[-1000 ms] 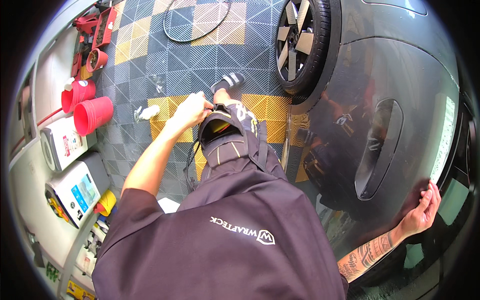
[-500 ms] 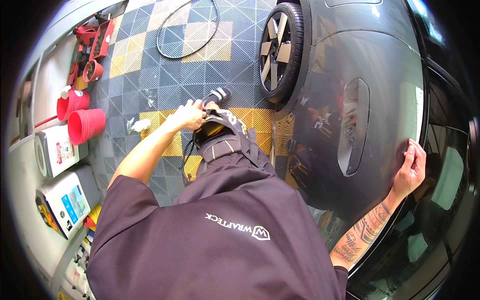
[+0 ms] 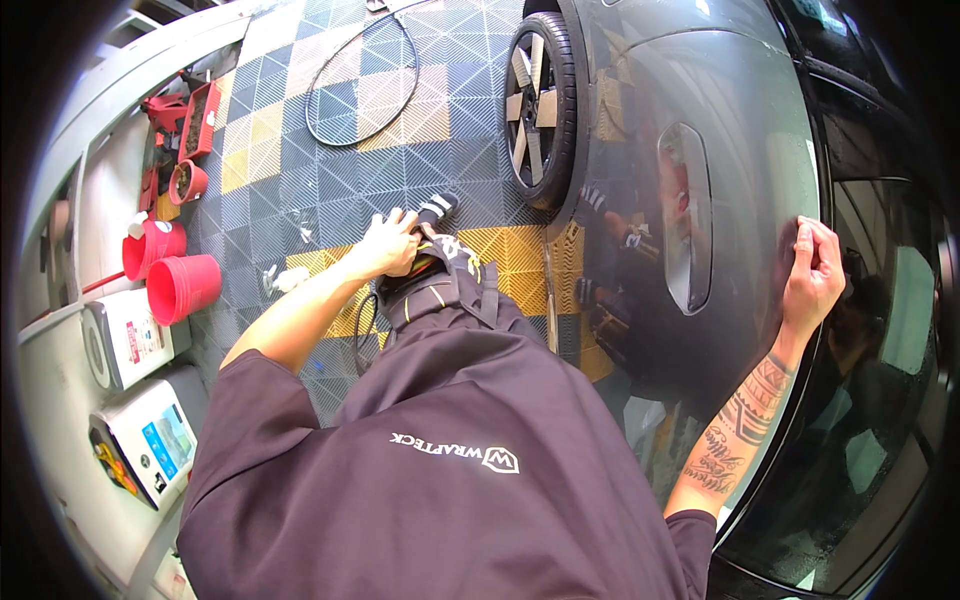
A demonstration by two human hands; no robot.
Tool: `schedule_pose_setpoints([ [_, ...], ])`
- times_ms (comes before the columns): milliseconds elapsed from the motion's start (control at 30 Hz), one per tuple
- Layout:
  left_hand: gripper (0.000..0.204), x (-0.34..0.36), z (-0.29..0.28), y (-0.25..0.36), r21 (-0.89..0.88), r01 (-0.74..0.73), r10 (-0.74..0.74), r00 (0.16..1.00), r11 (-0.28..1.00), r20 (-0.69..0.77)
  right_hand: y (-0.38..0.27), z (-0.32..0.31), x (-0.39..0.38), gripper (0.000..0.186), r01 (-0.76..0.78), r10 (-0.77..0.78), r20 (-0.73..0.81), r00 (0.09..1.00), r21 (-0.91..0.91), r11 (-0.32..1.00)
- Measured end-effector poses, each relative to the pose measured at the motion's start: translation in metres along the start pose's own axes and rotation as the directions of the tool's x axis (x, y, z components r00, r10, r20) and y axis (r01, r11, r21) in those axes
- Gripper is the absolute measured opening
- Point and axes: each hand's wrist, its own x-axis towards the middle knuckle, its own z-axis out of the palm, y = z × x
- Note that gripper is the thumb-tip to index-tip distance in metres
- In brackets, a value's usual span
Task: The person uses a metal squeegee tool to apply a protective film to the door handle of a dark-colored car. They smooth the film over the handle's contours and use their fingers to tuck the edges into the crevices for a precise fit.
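My left hand [image 3: 392, 245] is at the mouth of a black waist pouch [image 3: 450, 290] with yellow trim, its fingers curled and their tips hidden at the opening. Whatever they grip there cannot be made out. Off to the right, my right hand [image 3: 815, 278] is held in a pinch at the upper edge of a dark grey car fender [image 3: 640, 190]. Anything between thumb and fingers is too small to name. A pale strip runs along that fender edge, beside the black window area. Set into the fender is a long, glossy recess [image 3: 686, 220].
Ahead is the car's wheel [image 3: 538, 110]. A dark hose loop [image 3: 412, 85] lies on the grey and yellow tiled floor [image 3: 270, 110]. Red buckets [image 3: 183, 289], planters [image 3: 199, 122] and white-fronted boxes [image 3: 150, 430] line the left wall. A crumpled white thing [image 3: 290, 279] is on the floor.
My left hand has turned down further over the pouch opening. My right hand stays pinched at the fender edge. The whole view has shifted a little.
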Motion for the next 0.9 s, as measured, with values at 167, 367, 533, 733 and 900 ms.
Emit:
schedule_pose_setpoints([
  [167,0.03,-0.004,-0.028,-0.021,0.138,-0.104,0.095,0.993,0.985,0.073,0.003,-0.002,-0.001,0.009,-0.024,0.024,-0.001,1.0,-0.032,0.999],
  [367,0.046,0.001,-0.033,-0.043,0.092,-0.09,0.095,0.994,0.992,-0.052,0.005,-0.004,0.004,0.009,-0.03,0.031,0.024,0.999,-0.036,0.999],
  [533,0.053,0.022,-0.036,-0.086,0.015,-0.063,0.063,0.998,0.998,-0.015,0.006,-0.005,0.006,0.011,-0.002,0.006,0.048,0.999,-0.093,0.996],
  [733,0.041,0.066,-0.051,-0.141,-0.145,-0.072,0.073,0.997,0.987,0.004,0.022,-0.024,-0.007,0.015,-0.362,0.354,0.092,0.931,0.097,0.927],
  [900,0.021,0.131,-0.02,-0.187,-0.413,-0.054,0.107,0.989,0.909,0.107,0.008,-0.026,0.0,0.02,-0.524,0.529,0.063,0.846,-0.079,0.848],
])
